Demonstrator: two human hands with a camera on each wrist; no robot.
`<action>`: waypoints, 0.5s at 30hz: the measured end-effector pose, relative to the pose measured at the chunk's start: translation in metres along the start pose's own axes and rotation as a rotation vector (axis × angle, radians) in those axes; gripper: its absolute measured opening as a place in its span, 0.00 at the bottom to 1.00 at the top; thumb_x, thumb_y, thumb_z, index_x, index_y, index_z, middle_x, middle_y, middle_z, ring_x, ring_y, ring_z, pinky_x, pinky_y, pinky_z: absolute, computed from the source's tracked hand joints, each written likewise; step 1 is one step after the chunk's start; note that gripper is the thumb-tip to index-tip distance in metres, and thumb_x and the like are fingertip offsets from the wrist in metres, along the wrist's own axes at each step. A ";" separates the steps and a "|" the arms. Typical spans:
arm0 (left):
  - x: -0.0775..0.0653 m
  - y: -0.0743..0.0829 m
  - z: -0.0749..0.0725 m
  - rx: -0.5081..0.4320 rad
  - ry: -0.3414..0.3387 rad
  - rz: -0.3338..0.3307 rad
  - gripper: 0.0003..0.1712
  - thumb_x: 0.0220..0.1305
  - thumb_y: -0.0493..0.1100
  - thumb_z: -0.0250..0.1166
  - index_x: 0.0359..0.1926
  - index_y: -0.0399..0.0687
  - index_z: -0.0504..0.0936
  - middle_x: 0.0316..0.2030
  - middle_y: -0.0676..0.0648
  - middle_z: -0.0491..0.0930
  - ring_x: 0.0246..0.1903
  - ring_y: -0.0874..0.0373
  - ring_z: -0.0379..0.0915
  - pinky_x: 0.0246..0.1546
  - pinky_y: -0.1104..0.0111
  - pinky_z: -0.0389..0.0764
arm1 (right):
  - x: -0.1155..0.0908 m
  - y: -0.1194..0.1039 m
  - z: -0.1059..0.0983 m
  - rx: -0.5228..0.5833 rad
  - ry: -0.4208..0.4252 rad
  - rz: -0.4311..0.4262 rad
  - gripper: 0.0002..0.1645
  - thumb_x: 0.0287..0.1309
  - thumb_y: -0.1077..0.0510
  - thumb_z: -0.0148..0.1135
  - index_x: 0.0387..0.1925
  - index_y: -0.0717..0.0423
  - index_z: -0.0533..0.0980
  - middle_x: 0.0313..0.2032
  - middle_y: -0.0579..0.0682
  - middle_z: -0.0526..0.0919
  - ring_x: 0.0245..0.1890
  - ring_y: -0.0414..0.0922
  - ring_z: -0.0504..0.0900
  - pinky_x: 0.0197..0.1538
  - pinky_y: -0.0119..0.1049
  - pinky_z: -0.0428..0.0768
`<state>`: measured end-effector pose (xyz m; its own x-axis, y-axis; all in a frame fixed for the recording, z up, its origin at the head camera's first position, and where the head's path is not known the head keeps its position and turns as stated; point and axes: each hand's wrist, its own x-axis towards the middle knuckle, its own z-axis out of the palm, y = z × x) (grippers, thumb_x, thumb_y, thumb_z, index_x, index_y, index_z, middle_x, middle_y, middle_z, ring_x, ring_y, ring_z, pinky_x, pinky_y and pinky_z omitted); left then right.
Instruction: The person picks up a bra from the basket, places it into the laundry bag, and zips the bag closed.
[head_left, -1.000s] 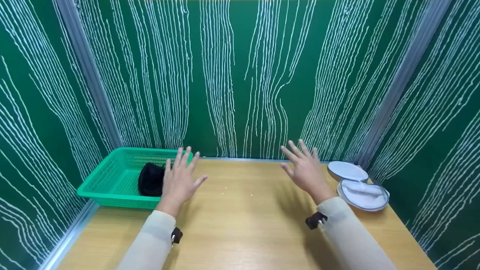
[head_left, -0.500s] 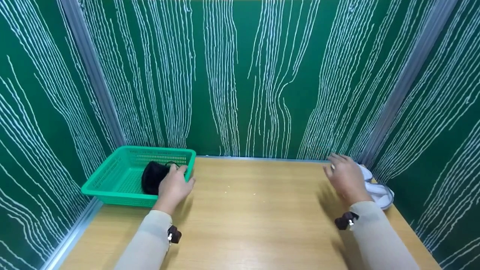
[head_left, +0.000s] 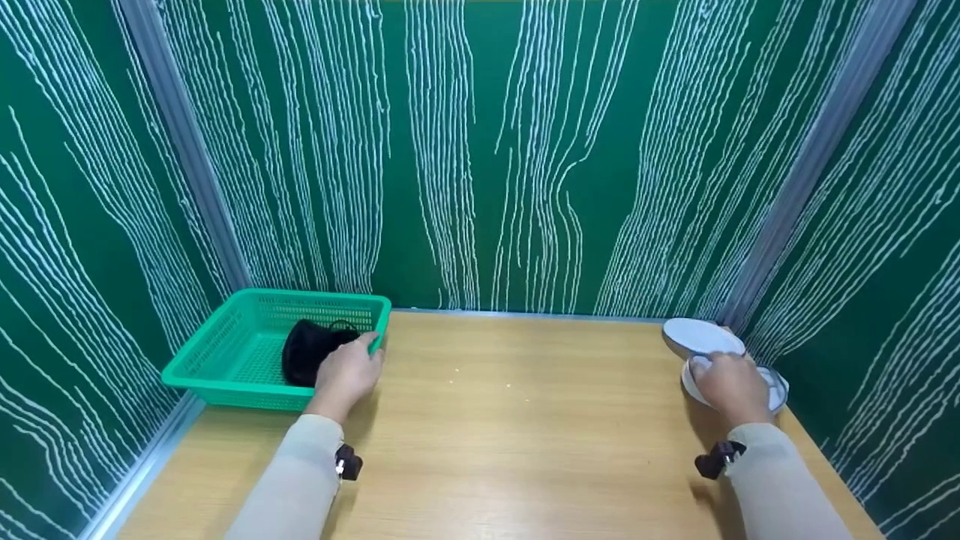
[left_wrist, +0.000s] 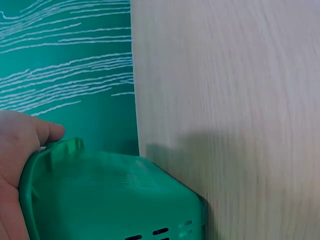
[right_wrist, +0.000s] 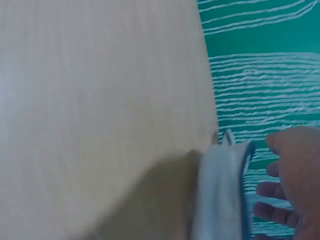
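Observation:
My left hand grips the rim of a green plastic basket at its near right corner, its fingers over the edge. In the left wrist view a fingertip lies right at the basket's rim. Inside the basket is a soft black pouch with a thin cord loop, partly hidden by the hand. My right hand is over the lower half of a white oval zip case, which lies open. In the right wrist view its slightly bent, spread fingers point towards the case's rim.
The wooden table carries several tiny pale specks between the hands. Green panels with white wavy lines enclose it at the back and sides, joined by grey metal posts. The case stands near the table's right edge.
My left hand has lowered from over the basket onto its rim. The right hand has moved right and down from above the table to over the white case.

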<state>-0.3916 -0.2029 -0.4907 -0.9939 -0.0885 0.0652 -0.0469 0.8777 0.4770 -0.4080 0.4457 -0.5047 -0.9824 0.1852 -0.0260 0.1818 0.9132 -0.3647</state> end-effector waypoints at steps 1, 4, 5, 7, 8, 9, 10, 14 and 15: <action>0.000 0.000 0.000 -0.003 -0.001 0.000 0.33 0.89 0.54 0.56 0.86 0.52 0.71 0.76 0.34 0.80 0.58 0.37 0.85 0.67 0.37 0.83 | 0.000 0.003 0.002 0.015 -0.022 0.015 0.45 0.88 0.39 0.52 0.77 0.78 0.68 0.70 0.82 0.75 0.61 0.74 0.76 0.75 0.81 0.71; 0.000 -0.001 -0.002 -0.011 -0.002 0.001 0.32 0.89 0.54 0.56 0.86 0.52 0.71 0.76 0.34 0.80 0.58 0.37 0.84 0.67 0.37 0.82 | 0.001 0.010 0.006 0.056 -0.090 0.040 0.47 0.89 0.37 0.49 0.80 0.77 0.66 0.71 0.81 0.76 0.60 0.72 0.80 0.72 0.78 0.75; 0.001 -0.001 -0.002 -0.013 0.000 0.002 0.32 0.89 0.54 0.56 0.86 0.51 0.71 0.76 0.35 0.80 0.59 0.37 0.84 0.67 0.37 0.82 | 0.001 0.012 0.008 0.073 -0.115 0.048 0.47 0.90 0.36 0.49 0.80 0.76 0.65 0.72 0.81 0.76 0.61 0.71 0.80 0.73 0.78 0.75; 0.001 -0.001 -0.003 -0.019 0.001 0.004 0.32 0.89 0.54 0.57 0.86 0.51 0.71 0.77 0.35 0.79 0.62 0.36 0.84 0.70 0.36 0.81 | 0.002 0.015 0.011 0.093 -0.157 0.055 0.46 0.90 0.37 0.49 0.81 0.74 0.65 0.72 0.79 0.76 0.63 0.71 0.80 0.75 0.77 0.75; 0.001 -0.001 -0.003 -0.022 0.002 0.005 0.32 0.89 0.54 0.56 0.86 0.51 0.71 0.77 0.35 0.79 0.64 0.36 0.83 0.71 0.36 0.81 | 0.003 0.016 0.013 0.103 -0.175 0.065 0.45 0.89 0.38 0.50 0.82 0.73 0.65 0.74 0.78 0.75 0.65 0.71 0.79 0.77 0.78 0.72; 0.001 -0.001 -0.003 -0.026 0.002 0.007 0.32 0.90 0.54 0.56 0.86 0.51 0.71 0.78 0.35 0.79 0.65 0.35 0.83 0.71 0.35 0.80 | 0.003 0.018 0.014 0.115 -0.188 0.075 0.44 0.89 0.39 0.51 0.82 0.72 0.65 0.74 0.78 0.75 0.65 0.71 0.78 0.78 0.79 0.70; 0.002 -0.002 -0.003 -0.030 0.001 0.006 0.32 0.90 0.54 0.56 0.86 0.51 0.71 0.78 0.35 0.79 0.65 0.35 0.83 0.72 0.35 0.80 | 0.003 0.019 0.016 0.117 -0.197 0.079 0.44 0.88 0.39 0.53 0.82 0.72 0.66 0.74 0.78 0.74 0.66 0.72 0.77 0.79 0.80 0.67; 0.002 -0.003 -0.001 -0.037 -0.004 0.006 0.32 0.90 0.55 0.56 0.86 0.52 0.71 0.77 0.36 0.79 0.65 0.35 0.84 0.72 0.35 0.80 | 0.004 0.025 0.023 0.111 -0.204 0.091 0.43 0.86 0.41 0.58 0.81 0.71 0.67 0.74 0.77 0.75 0.67 0.72 0.77 0.79 0.82 0.64; 0.002 -0.004 0.000 -0.034 -0.003 0.009 0.32 0.90 0.54 0.56 0.86 0.52 0.71 0.77 0.35 0.80 0.64 0.35 0.84 0.71 0.35 0.80 | 0.005 0.026 0.025 0.104 -0.202 0.086 0.43 0.86 0.41 0.59 0.80 0.71 0.69 0.72 0.76 0.77 0.65 0.71 0.78 0.79 0.80 0.67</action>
<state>-0.3934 -0.2067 -0.4923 -0.9946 -0.0791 0.0669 -0.0345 0.8619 0.5059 -0.4091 0.4610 -0.5371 -0.9543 0.1747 -0.2426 0.2698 0.8529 -0.4470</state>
